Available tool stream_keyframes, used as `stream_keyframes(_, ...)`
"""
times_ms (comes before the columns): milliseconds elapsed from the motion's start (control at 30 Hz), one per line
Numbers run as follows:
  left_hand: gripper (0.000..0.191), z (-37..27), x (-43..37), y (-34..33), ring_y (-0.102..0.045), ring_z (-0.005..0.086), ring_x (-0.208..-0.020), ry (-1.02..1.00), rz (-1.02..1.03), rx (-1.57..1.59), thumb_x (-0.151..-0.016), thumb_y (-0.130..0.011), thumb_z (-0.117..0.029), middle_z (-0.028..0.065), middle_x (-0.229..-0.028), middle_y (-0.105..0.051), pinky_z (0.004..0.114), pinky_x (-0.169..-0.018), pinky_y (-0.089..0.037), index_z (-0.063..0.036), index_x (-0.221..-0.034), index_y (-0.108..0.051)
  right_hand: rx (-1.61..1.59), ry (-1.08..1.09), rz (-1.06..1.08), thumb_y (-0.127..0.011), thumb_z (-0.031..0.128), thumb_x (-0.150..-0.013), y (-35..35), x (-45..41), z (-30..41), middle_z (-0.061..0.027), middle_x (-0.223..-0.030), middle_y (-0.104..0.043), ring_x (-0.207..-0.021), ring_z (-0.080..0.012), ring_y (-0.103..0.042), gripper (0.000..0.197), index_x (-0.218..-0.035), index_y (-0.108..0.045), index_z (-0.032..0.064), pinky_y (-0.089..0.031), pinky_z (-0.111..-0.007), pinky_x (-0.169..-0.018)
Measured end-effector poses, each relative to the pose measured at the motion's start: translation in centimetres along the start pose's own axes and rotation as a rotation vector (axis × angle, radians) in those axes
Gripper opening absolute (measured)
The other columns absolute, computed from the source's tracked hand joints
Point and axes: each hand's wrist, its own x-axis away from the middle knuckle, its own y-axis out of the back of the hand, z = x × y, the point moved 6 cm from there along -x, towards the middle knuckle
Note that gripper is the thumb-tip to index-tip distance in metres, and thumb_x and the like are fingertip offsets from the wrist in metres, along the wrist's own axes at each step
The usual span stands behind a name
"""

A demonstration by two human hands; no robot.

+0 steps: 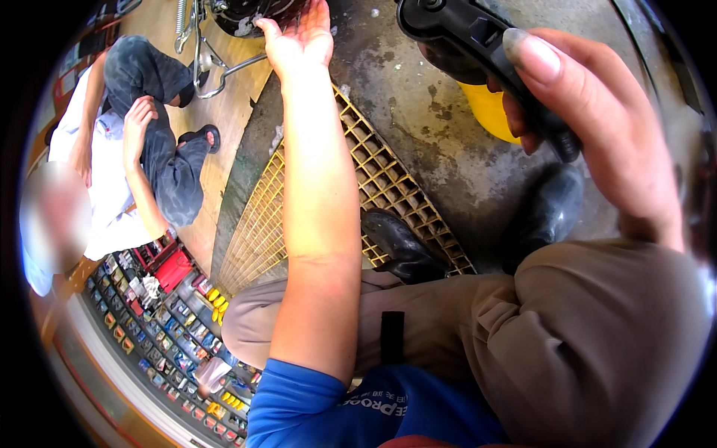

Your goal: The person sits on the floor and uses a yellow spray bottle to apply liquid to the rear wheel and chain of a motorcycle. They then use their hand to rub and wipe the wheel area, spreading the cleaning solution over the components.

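My left hand (302, 45) reaches up to the top edge with its palm turned up and thumb apart from the fingers. It is beside a dark, rounded vehicle part (241, 19) dotted with white suds; whether it touches the part I cannot tell. Nothing shows in that palm, and the fingertips are close to the picture's edge. A bent metal stand with a coil spring (204, 64) projects left of the dark part. My right hand (594, 101) is wrapped around a black plastic handle (487, 56), thumb on its near side. The handle's far end is cut off at the top.
Yellow floor grating (392, 185) runs under my left arm, near my black rubber boots (400, 238). A yellow object (490, 112) is partly hidden behind the handle. At left sits a person (112, 145) in a white top; stocked shelves (162, 330) and another person (213, 372) are beyond.
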Motion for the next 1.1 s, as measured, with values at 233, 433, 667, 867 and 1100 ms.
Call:
stream_keyframes(233, 0.057, 0.5, 0.4, -0.8, -0.059, 0.0373, -0.109, 0.001, 0.028, 0.037, -0.093, -0.059, -0.044, 0.0234, -0.114, -0.06, 0.05, -0.096, -0.051, 0.0074, -0.117, -0.053, -0.006, -0.028, -0.018, -0.065, 0.037, -0.09, 0.2, 0.1, 0.1, -0.0114, -0.083, -0.064, -0.071, -0.0163, -0.059, 0.054, -0.119, -0.057, -0.0079, -0.048, -0.029, -0.067)
stream_keyframes(433, 0.058, -0.3, -0.7, 0.1, -0.059, 0.0369, -0.108, 0.035, 0.079, -0.017, -0.094, -0.057, -0.045, 0.0225, -0.114, -0.06, 0.051, -0.096, -0.051, 0.0072, -0.118, -0.053, 0.003, -0.058, -0.05, -0.064, 0.038, -0.09, 0.0, 0.1, -0.1, -0.0111, -0.083, -0.064, -0.071, -0.0165, -0.059, 0.054, -0.119, -0.057, -0.0076, -0.048, -0.029, -0.067)
stream_keyframes(667, 0.057, -2.6, -2.9, 2.3, -0.061, 0.0343, -0.102, -0.068, 0.037, -0.066, -0.094, -0.052, -0.05, 0.0188, -0.112, -0.062, 0.049, -0.088, -0.054, 0.0012, -0.119, -0.056, -0.031, 0.024, 0.04, -0.062, 0.039, -0.092, 0.4, -0.1, 0.2, -0.0106, -0.082, -0.063, -0.07, -0.016, -0.058, 0.054, -0.117, -0.058, -0.0076, -0.047, -0.029, -0.066)
stream_keyframes(867, 0.056, -1.6, -1.9, 1.0, -0.062, 0.0342, -0.1, -0.04, 0.04, -0.129, -0.095, -0.049, -0.053, 0.0175, -0.107, -0.065, 0.05, -0.087, -0.054, -0.0012, -0.115, -0.059, -0.025, 0.004, 0.016, -0.062, 0.041, -0.092, 0.3, -0.2, -0.1, -0.0104, -0.081, -0.063, -0.07, -0.0154, -0.058, 0.055, -0.117, -0.058, -0.0078, -0.047, -0.028, -0.066)
stream_keyframes(1100, 0.056, 0.1, 0.5, -1.5, -0.061, 0.0364, -0.102, 0.045, 0.069, 0.001, -0.09, -0.066, -0.043, 0.0227, -0.111, -0.061, 0.051, -0.093, -0.053, 0.0062, -0.114, -0.055, -0.008, 0.008, 0.035, -0.063, 0.041, -0.091, 0.1, 0.0, -0.1, -0.0108, -0.082, -0.063, -0.071, -0.016, -0.058, 0.057, -0.119, -0.057, -0.0082, -0.047, -0.029, -0.066)
